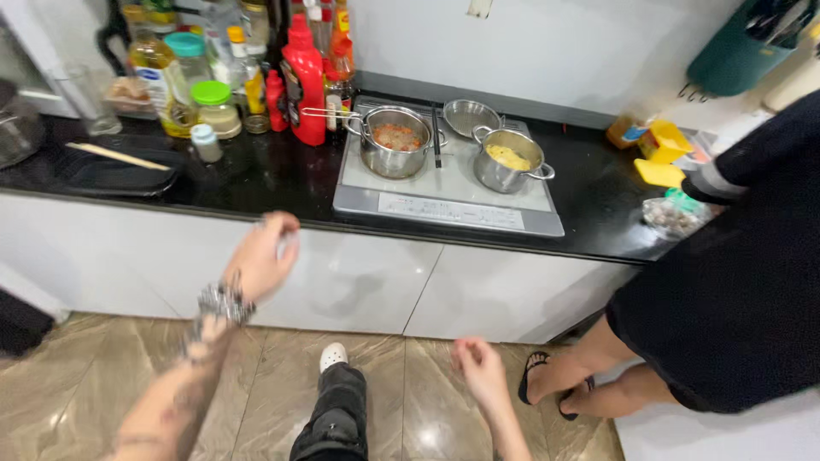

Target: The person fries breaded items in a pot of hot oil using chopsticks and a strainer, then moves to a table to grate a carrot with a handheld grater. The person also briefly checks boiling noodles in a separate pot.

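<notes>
A view down from head height onto a kitchen. A glossy black counter point(256, 183) runs across the far side above smooth white cabinet fronts.

The person's left hand point(260, 256) is raised in front of the counter's near edge, fingers curled around something small and pale; what it is cannot be told. A chunky metal bracelet point(224, 303) sits on that wrist. The right hand point(478, 367) hangs lower over the polished stone floor, fingers loosely open, holding nothing.

Farther back, at the centre, a flat grey cooktop point(448, 209) carries two round, shiny steel pots: the left pot point(395, 141) holds a reddish mix, the right pot point(510, 160) something yellow. A small steel strainer point(470, 115) rests behind them. To the far left stand crowded bottles and jars, among them a tall red squeeze bottle point(304, 81).

Another person point(735, 290) in black clothes and sandals stands at the right.

The left pot's long handle points towards the bottles, so an arm reaching across could catch it and spill the pot. The two people stand close and could bump.
</notes>
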